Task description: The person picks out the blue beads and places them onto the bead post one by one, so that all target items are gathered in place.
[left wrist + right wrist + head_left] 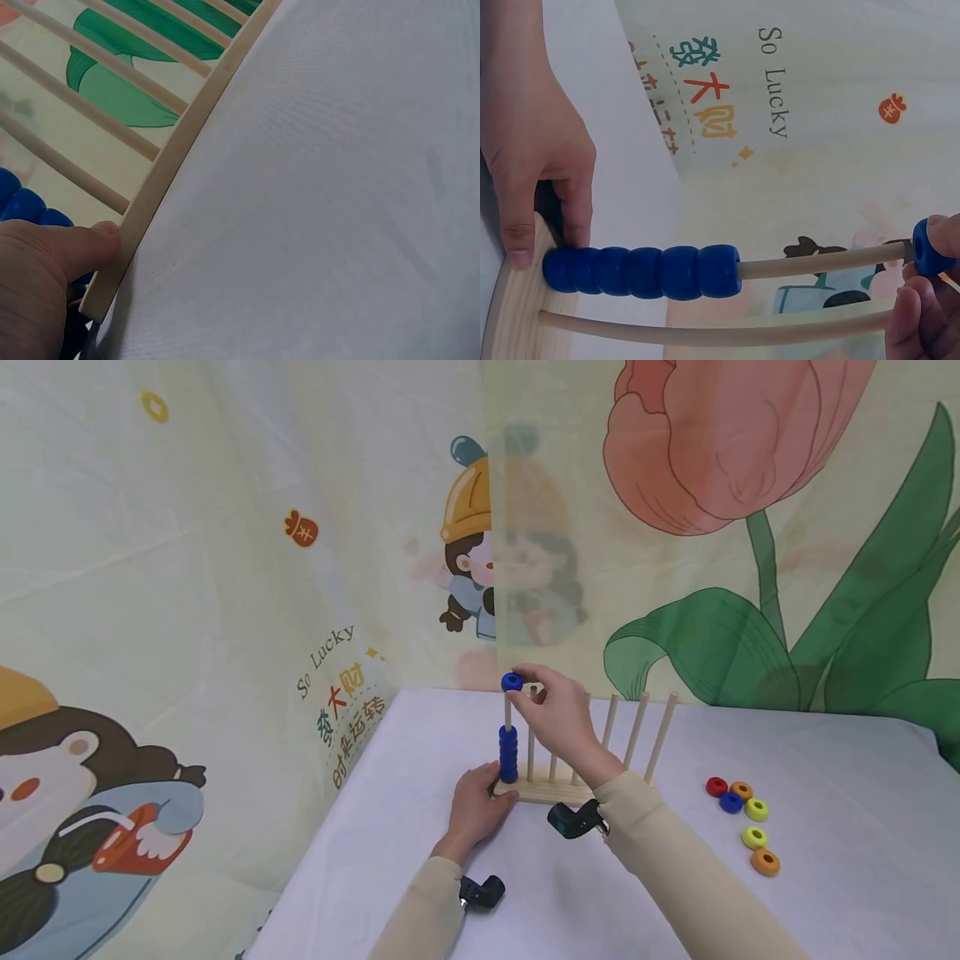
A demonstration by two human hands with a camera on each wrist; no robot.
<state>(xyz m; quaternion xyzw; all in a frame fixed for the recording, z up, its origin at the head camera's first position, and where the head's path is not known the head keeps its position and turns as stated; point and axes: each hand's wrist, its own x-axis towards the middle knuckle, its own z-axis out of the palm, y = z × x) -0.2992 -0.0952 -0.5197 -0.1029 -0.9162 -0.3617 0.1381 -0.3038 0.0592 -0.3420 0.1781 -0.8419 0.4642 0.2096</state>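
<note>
My right hand [561, 714] pinches a blue ring bead [512, 682] between thumb and fingers. That bead is right at the tip of the leftmost peg [817, 262], its hole facing the peg's end in the right wrist view. Lower on the same peg sits a stack of several blue beads [508, 755], reaching down to the wooden base [547, 789]. With its thumb on the front edge, my left hand [474, 802] grips the base's left end; the thumb [94, 244] also shows in the left wrist view. Bare pegs [662, 735] stand along the rest of the base.
On the white tablecloth [847, 893] to the right lie loose beads: a red one [717, 787], a blue one [731, 802], two orange ones and two yellow ones. A printed curtain [420, 635] hangs behind the table and along its left side.
</note>
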